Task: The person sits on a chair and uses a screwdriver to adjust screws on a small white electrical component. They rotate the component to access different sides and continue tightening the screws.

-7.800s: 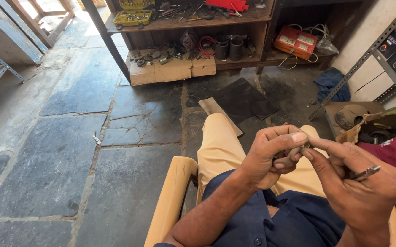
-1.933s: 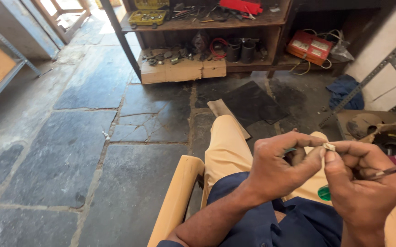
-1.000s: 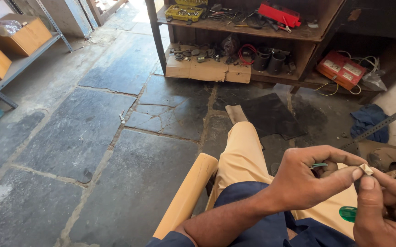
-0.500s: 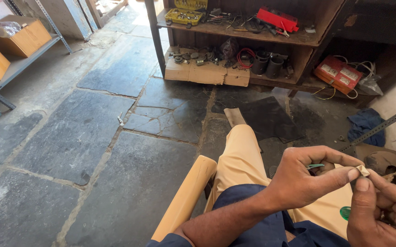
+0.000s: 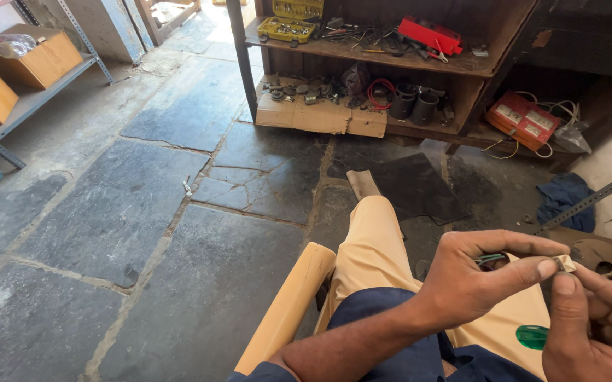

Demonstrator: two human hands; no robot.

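I sit with my legs stretched over a stone floor, both hands raised over my lap at the lower right. My left hand (image 5: 486, 279) pinches a small pale piece (image 5: 567, 263) between thumb and forefinger, and a thin green-tipped item (image 5: 491, 259) shows under its fingers. My right hand (image 5: 599, 325) comes up from the bottom right corner, its thumb pressing on the same small piece. A round green thing (image 5: 532, 336) lies on my tan trouser leg (image 5: 383, 247) below the hands.
A wooden shelf unit (image 5: 391, 56) ahead holds a red tool, a yellow case and dark pots. A red box (image 5: 525, 120) and blue cloth (image 5: 564, 201) lie at right. Cardboard boxes (image 5: 33, 56) sit on a metal rack at left. A tan chair arm (image 5: 292, 304) is beside my leg.
The view has swung left and up over the last seconds, so my hands sit further right and lower. Both hands keep pinching the small piece; the right hand has slid partly out of view.
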